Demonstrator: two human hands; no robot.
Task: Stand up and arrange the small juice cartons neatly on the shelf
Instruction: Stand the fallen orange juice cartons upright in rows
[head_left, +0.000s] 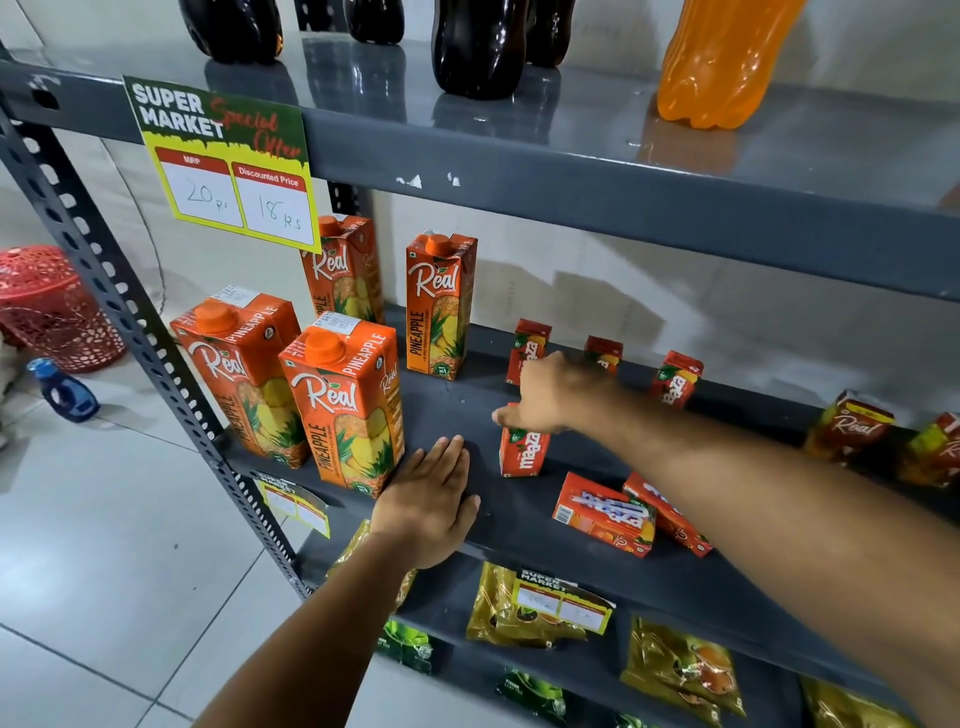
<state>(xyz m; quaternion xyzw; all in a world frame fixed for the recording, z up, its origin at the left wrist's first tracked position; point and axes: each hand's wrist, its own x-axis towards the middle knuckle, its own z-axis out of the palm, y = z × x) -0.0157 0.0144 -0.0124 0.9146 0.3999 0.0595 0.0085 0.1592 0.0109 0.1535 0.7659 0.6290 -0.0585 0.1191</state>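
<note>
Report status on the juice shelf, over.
Left hand flat on shelf, empty. Right hand on upright front Maaza carton. Two cartons lying flat. Nothing blocking.

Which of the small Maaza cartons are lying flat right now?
The two Maaza cartons at the shelf's front edge, lying side by side below the right forearm. The other four stand upright.

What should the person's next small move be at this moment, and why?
Probably let go of the upright Maaza carton under the right hand and reach for the two cartons lying flat near the shelf's front edge. Three small Maaza cartons stand along the back, and these two seem to be the only ones down. The left hand rests flat on the shelf, holding nothing.
</note>
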